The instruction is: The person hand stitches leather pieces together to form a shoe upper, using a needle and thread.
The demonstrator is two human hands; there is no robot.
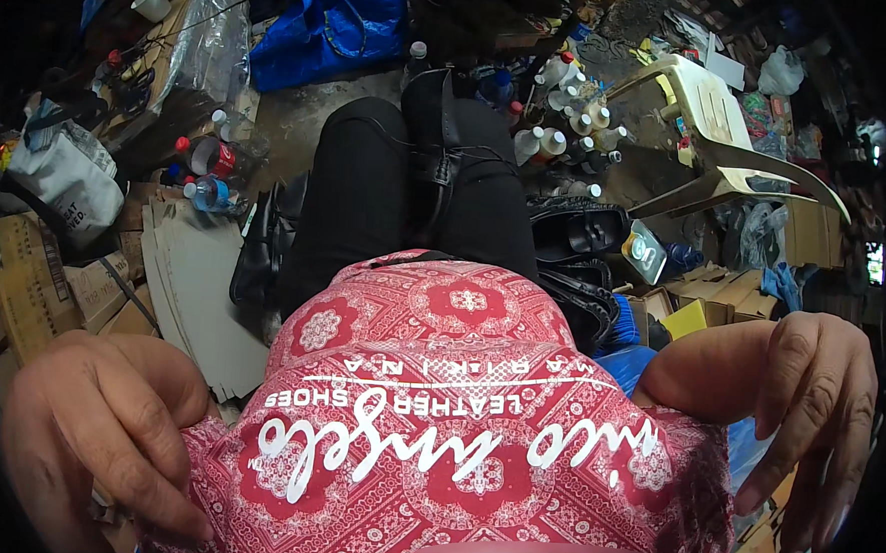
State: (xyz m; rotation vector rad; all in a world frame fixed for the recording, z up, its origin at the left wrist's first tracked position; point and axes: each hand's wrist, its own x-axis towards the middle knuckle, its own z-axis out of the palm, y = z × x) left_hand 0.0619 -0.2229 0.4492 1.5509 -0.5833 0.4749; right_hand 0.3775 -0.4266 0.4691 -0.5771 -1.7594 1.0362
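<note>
A red bandana-print cloth (436, 406) with white lettering spreads across my front, over the top of my lap. My left hand (114, 440) is closed at its left edge, with the fingers curled and the thumb by the cloth. At the right edge my right hand (796, 415) pinches the cloth between thumb and forefinger, while its other fingers hang loosely. A black shoe (440, 141) rests between my knees, toward the far side, with a thin dark cord lying across my thighs. The exact finger contact on both sides is partly hidden.
Black shoes (575, 233) lie right of my legs, beneath a pale plastic chair (722, 121). Several plastic bottles (572, 113) stand ahead on the right. Flat cardboard (197, 294) and boxes (37, 275) crowd the left; a blue bag (326, 30) lies ahead.
</note>
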